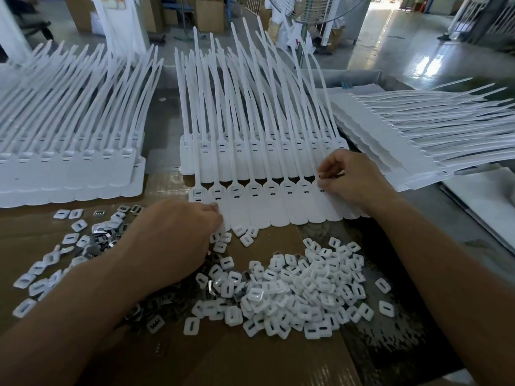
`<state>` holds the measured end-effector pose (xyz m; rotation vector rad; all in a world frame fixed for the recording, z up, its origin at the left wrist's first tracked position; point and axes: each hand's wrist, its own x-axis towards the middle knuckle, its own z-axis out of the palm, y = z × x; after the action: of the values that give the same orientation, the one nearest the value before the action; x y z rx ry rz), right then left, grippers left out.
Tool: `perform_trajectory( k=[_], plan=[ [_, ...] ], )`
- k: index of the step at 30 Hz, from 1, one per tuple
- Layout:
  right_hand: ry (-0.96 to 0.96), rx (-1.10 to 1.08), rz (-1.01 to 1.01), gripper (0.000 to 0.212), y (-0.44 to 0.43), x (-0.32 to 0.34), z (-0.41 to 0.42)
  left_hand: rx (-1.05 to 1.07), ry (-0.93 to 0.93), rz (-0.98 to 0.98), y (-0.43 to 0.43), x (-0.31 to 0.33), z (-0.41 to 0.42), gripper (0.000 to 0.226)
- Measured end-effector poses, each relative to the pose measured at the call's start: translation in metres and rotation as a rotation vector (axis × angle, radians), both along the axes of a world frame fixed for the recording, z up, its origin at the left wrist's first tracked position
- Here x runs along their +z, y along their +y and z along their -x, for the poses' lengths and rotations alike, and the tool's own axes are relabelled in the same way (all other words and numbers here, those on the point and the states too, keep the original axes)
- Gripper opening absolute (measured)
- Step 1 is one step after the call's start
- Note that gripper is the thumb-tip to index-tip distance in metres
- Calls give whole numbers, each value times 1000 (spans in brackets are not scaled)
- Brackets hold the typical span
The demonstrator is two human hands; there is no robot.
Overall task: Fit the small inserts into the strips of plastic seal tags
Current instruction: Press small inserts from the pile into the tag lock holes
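Note:
A strip of white plastic seal tags (267,207) lies across the brown cardboard (250,363) in front of me, its long tails pointing away. My right hand (351,176) pinches at a tag head at the strip's right end; what is between its fingertips is hidden. My left hand (178,235) rests on the strip's left lower edge, fingers curled down at the loose pieces. A heap of small white inserts (301,291) lies below the strip. Small metal clips (172,299) lie partly under my left forearm.
A stack of tag strips (69,168) lies at the left, another stack (250,154) behind the working strip, and a third pile (412,135) at the right. More white inserts (44,268) are scattered at the left. A standing fan (306,12) and cardboard boxes stand on the floor beyond.

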<state>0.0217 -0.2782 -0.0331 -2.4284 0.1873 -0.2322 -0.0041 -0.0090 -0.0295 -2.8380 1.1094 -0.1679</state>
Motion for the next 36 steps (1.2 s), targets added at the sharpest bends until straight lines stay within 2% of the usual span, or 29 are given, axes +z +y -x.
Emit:
perform_trajectory(
  k=[7,17,26,31,36],
  plan=[
    [120,-44,-67,27,-2,7,-15,2,2,21,-1,2,0,42],
    [19,60,32,16,-4,18,27,24,-6,31,-1,-1,-2,45],
    [305,298,21,21,-20,32,88,33,3,35,2,-4,-5,42],
    [254,296,59,29,-19,22,91,38,2,29,2,-4,-5,47],
    [217,272,63,25,-21,16,91,34,8,47,2,-3,-4,45]
  ],
)
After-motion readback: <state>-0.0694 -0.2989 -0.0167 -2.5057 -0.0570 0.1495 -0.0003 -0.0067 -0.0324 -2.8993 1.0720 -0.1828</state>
